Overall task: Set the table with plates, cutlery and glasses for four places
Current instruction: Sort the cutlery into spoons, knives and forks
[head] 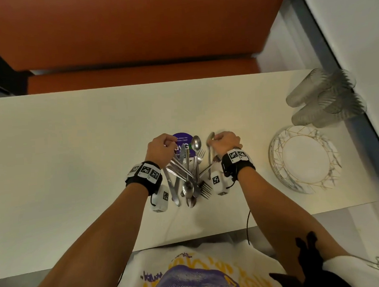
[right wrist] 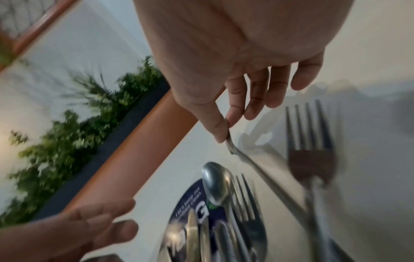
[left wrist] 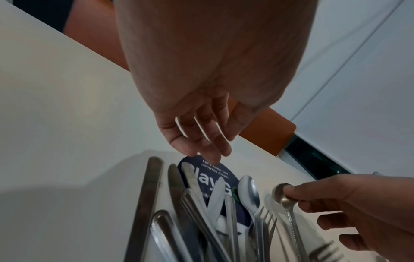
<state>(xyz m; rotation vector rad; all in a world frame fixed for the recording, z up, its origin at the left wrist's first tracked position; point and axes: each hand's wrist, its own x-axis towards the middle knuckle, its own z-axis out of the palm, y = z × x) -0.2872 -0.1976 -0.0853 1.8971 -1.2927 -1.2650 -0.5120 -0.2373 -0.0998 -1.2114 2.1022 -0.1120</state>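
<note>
A loose pile of knives, forks and spoons (head: 188, 173) lies mid-table, partly over a round purple sticker (head: 180, 136). My left hand (head: 162, 146) hovers over the knife tips (left wrist: 188, 170) with relaxed, nearly straight fingers (left wrist: 208, 150) and holds nothing. My right hand (head: 222, 140) pinches one spoon (head: 210, 138) near its bowl between thumb and forefinger (right wrist: 220, 131); the spoon's handle (right wrist: 264, 175) slants back toward the pile. A fork (right wrist: 311, 159) lies just right of it. Marbled plates (head: 278, 152) are stacked at the right, and ribbed glasses (head: 321, 98) stand behind them.
The cream table (head: 75, 137) has an orange bench (head: 136, 33) along its far edge. A white wall and a grey ledge (head: 356, 105) close off the right end. The table's near edge runs just in front of my body.
</note>
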